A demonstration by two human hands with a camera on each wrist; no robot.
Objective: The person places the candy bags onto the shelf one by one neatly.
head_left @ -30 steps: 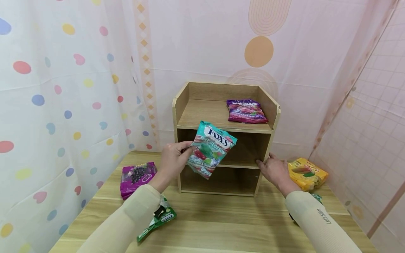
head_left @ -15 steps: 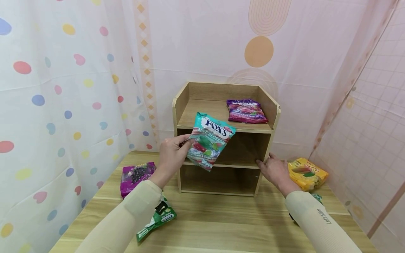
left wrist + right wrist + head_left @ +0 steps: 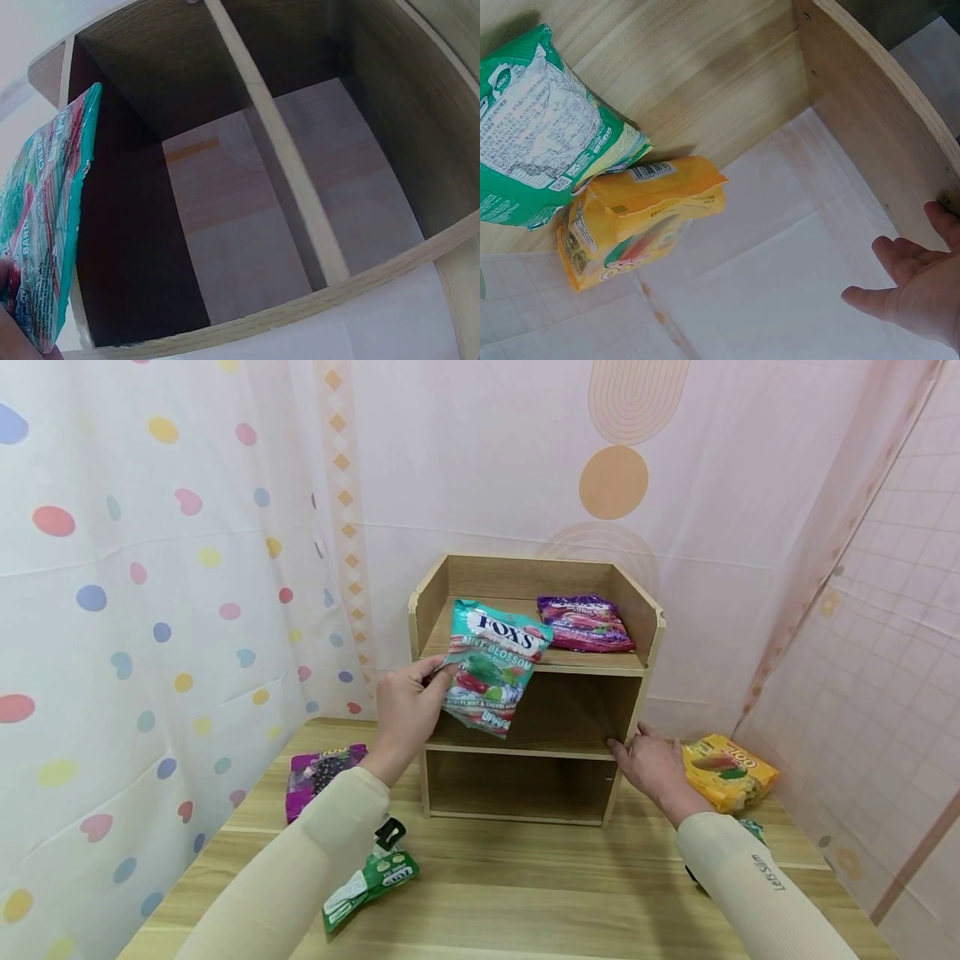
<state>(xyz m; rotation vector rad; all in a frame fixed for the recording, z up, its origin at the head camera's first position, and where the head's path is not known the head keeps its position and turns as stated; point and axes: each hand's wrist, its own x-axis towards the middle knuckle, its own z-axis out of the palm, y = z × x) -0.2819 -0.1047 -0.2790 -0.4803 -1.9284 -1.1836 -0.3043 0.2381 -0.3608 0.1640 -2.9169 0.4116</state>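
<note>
My left hand pinches a teal Fox's candy bag by its left edge, holding it up in front of the wooden shelf. The same teal bag shows at the left of the left wrist view, with fingertips at its lower edge. My right hand touches the right side of the shelf at mid height with extended fingers. That hand appears beside the side panel in the right wrist view. A purple Fox's candy bag lies on the top tier, at the right.
On the table, a purple candy bag and a green Fox's bag lie at the left. A yellow mango candy bag stands at the right, beside a green bag. Patterned curtains surround the table.
My left hand has raised the teal candy bag from in front of the middle tier up towards the top tier, slightly leftwards. The right hand has stayed against the shelf's side.
</note>
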